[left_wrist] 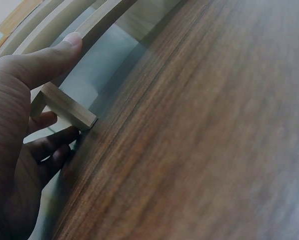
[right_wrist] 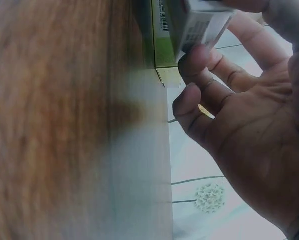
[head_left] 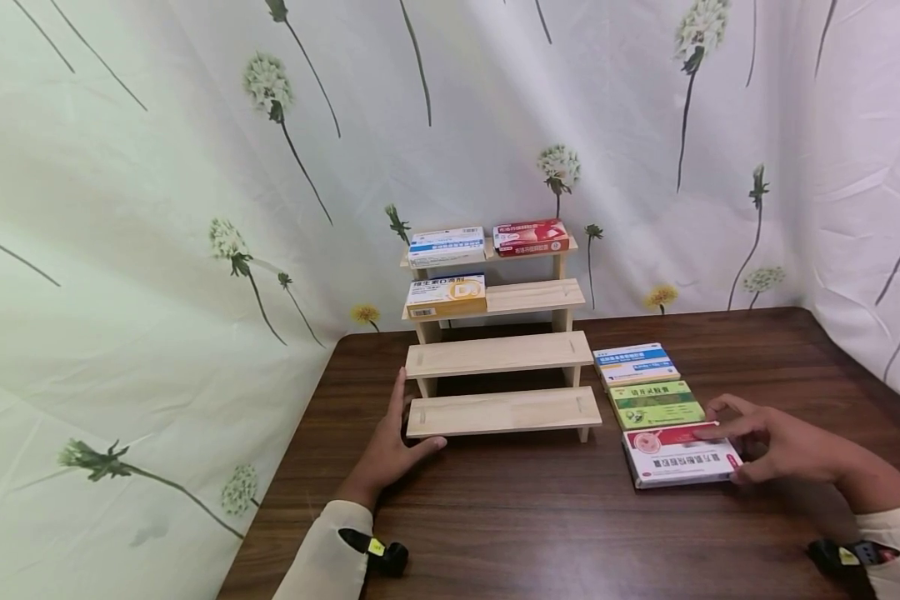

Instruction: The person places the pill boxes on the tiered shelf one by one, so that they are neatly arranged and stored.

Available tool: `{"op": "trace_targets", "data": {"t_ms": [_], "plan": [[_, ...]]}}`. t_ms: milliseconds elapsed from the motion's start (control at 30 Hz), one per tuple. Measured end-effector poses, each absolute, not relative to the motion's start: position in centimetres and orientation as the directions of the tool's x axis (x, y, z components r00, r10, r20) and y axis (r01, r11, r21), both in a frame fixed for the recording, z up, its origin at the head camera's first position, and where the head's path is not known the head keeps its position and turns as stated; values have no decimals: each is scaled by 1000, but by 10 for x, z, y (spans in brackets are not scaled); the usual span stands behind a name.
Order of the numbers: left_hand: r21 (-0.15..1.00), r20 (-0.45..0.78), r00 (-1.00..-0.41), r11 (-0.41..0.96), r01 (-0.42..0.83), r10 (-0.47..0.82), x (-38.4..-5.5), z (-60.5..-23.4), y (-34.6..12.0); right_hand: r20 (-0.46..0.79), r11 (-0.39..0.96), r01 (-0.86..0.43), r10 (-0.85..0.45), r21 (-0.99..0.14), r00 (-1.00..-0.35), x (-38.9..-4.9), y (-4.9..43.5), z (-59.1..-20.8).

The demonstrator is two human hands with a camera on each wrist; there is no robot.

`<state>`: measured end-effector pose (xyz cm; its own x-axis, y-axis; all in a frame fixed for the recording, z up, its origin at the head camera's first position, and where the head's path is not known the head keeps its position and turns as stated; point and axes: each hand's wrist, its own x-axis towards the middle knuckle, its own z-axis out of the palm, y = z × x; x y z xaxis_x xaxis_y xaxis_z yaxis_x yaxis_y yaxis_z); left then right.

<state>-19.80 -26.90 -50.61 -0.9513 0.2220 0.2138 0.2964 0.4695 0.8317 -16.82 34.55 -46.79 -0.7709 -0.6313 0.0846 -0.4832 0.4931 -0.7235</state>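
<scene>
Head view: the white box (head_left: 681, 460) lies at the near end of a row on the table (head_left: 532, 525), next to the green box (head_left: 656, 405), with the blue box (head_left: 636, 364) beyond. The right hand (head_left: 776, 450) grips its right end, fingers partly closed; whether the box is raised at all I cannot tell. The left hand (head_left: 392, 450), thumb and forefinger spread wide, is at the left end of the wooden rack (head_left: 504, 413).

Left wrist view: the thumb lies along the lowest step's edge, the other fingers loosely bent near the leg; nothing is clasped.

Right wrist view: fingertips meet the white box's end. It looks light, smooth and stiff enough, though thin card would dent if squeezed; a gentle pinch across the short end should suit.
</scene>
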Motion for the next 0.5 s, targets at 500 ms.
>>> {"op": "trace_targets", "data": {"t_ms": [500], "plan": [[837, 213, -952, 462, 294, 221, -198, -505, -268, 102, 489, -479, -614, -729, -782, -170, 339, -456]]}}
